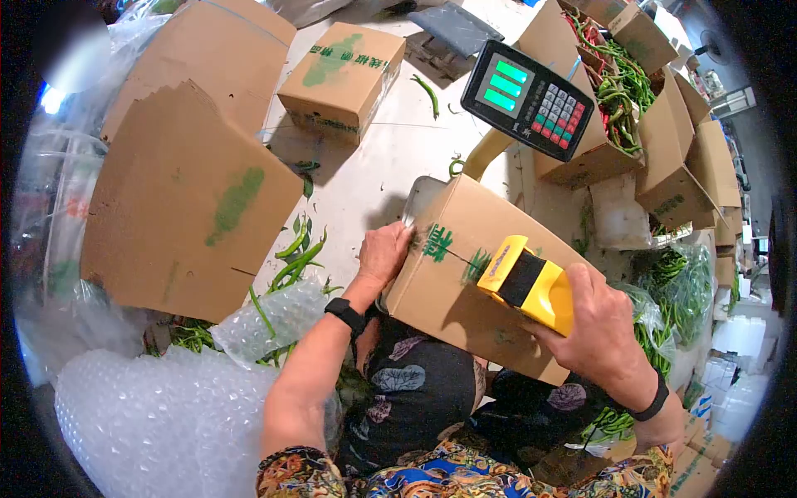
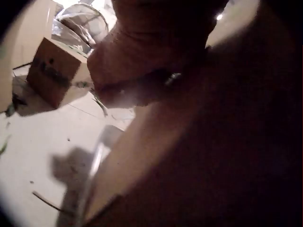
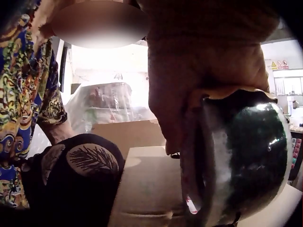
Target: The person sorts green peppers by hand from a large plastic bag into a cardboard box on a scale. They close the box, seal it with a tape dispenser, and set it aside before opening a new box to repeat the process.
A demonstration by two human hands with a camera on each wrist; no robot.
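A closed cardboard box (image 1: 465, 249) with green print stands on the platform of a digital scale, in front of the scale's lit display (image 1: 528, 100). My right hand (image 1: 602, 332) grips a yellow tape dispenser (image 1: 550, 295) with a black band, held over the box's top. In the right wrist view, a glossy dark tape roll (image 3: 251, 151) shows below that hand. My left hand (image 1: 386, 256) is at the box's left end, fingertips right at its upper edge beside something shiny. The left wrist view is dark, and I cannot tell whether those fingers pinch anything.
Large cardboard pieces (image 1: 183, 207) and bubble wrap (image 1: 158, 423) lie at left. Another closed box (image 1: 342, 81) stands behind. Loose green peppers (image 1: 295, 264) are scattered on the floor. Open boxes of red and green peppers (image 1: 614, 83) and bagged peppers (image 1: 677, 290) line the right.
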